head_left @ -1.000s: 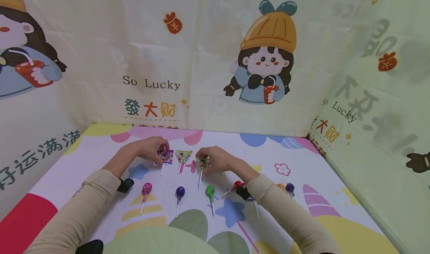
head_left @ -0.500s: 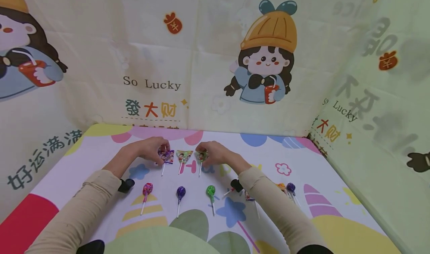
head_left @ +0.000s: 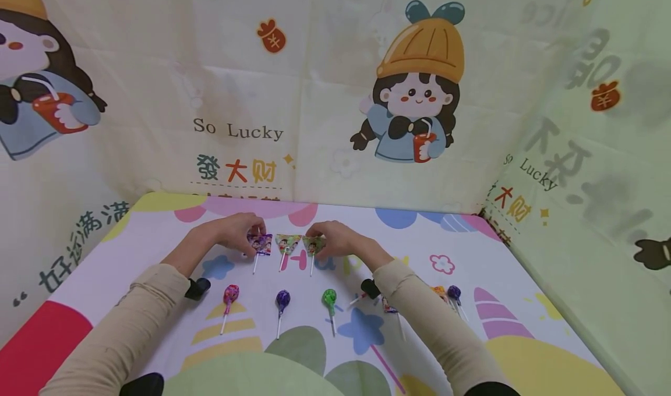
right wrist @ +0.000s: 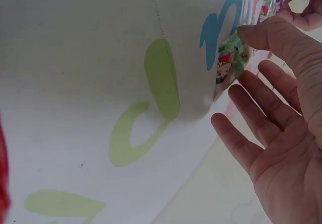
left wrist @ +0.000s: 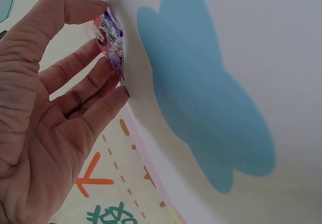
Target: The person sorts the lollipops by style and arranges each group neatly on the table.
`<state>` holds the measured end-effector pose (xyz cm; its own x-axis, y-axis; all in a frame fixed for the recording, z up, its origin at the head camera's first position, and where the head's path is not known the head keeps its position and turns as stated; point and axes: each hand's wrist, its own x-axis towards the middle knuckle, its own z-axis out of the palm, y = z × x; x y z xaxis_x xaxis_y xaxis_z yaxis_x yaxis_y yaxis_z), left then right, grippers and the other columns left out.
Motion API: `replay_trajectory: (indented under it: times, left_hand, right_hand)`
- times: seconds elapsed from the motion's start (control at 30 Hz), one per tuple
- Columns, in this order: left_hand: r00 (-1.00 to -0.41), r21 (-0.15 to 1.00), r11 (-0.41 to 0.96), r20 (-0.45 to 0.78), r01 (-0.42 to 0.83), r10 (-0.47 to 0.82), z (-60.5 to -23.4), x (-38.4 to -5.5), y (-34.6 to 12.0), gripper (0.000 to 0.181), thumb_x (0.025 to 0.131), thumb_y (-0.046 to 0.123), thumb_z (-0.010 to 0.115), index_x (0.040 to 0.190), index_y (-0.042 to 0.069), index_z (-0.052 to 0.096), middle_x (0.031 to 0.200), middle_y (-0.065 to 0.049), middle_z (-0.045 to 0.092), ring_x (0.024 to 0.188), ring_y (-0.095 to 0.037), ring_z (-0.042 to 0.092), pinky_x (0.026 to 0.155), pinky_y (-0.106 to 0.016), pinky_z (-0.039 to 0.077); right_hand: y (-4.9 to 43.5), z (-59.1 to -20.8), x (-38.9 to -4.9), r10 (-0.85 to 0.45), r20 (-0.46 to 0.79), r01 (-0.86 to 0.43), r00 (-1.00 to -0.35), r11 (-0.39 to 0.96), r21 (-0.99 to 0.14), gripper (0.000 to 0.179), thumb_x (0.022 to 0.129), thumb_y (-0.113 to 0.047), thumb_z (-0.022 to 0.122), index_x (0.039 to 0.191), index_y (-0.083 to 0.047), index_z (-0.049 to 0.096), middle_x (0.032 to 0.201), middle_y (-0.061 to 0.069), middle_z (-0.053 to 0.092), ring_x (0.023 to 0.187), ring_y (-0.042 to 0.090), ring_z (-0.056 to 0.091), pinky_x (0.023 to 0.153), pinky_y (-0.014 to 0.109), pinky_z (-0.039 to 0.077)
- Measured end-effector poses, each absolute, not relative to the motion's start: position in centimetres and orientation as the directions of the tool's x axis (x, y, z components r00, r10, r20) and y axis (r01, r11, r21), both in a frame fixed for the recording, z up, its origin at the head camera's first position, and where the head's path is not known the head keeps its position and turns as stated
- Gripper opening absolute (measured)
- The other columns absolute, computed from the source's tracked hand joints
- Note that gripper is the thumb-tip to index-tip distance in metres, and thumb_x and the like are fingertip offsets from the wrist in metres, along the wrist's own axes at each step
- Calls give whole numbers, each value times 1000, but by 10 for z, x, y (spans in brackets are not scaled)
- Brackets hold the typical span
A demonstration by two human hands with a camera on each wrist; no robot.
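Note:
Three lollipops in flared wrappers stand side by side at the back of the table, sticks toward me. My left hand [head_left: 233,232] pinches the purple-wrapped lollipop [head_left: 262,244] at the left end, thumb on the near side of its wrapper [left wrist: 113,48] in the left wrist view. At the right end, my right hand [head_left: 338,240] holds a green-wrapped lollipop [head_left: 313,245] between thumb and fingers; the right wrist view shows its wrapper [right wrist: 230,65] close up. Between both hands lies a yellow-green lollipop [head_left: 286,244], touched by neither.
Nearer me lie a pink lollipop [head_left: 230,294], a dark purple lollipop [head_left: 283,300] and a green lollipop [head_left: 329,299], spaced apart. Past my right forearm are an orange lollipop [head_left: 438,291] and another purple one [head_left: 454,293]. My right sleeve partly hides more lollipops. Printed cloth walls surround the table [head_left: 398,250].
My right hand has moved the green-wrapped lollipop slightly back, into line with the other two wrapped ones, its stick now level with theirs. My left hand has stayed on the purple-wrapped lollipop.

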<state>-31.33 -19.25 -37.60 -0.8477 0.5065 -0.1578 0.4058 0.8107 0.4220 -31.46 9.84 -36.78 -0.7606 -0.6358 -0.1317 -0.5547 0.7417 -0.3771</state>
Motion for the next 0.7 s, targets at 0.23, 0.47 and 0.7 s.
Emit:
replay_trajectory:
  times: [0.23, 0.47, 0.7]
  left_hand:
    - [-851, 425, 814, -163, 397, 500, -379, -313, -191, 49, 77, 22, 89, 117, 11, 63, 109, -6, 61, 97, -23, 55, 89, -43, 53]
    - [-849, 414, 817, -166, 402, 502, -378, -312, -191, 50, 78, 23, 89, 118, 10, 62, 110, -7, 61, 97, -23, 56, 90, -44, 53]
    - [-855, 414, 821, -165, 393, 492, -377, -313, -192, 50, 79, 24, 88, 120, 10, 62, 111, -7, 61, 98, -23, 56, 91, -43, 53]
  right_hand:
    - [110, -364, -309, -649, -84, -570, -757, 717, -401, 53, 87, -13, 82, 136, -7, 62, 138, 9, 63, 132, 27, 55, 112, 45, 43]
    - [127, -354, -297, -680, -11, -610, -733, 665, -432, 51, 90, -13, 77, 138, -5, 60, 138, 9, 63, 132, 27, 55, 111, 48, 43]
    - [144, -344, -278, -678, 41, -604, -734, 624, -496, 53, 89, -11, 78, 139, -7, 60, 140, 9, 62, 132, 29, 55, 111, 51, 43]
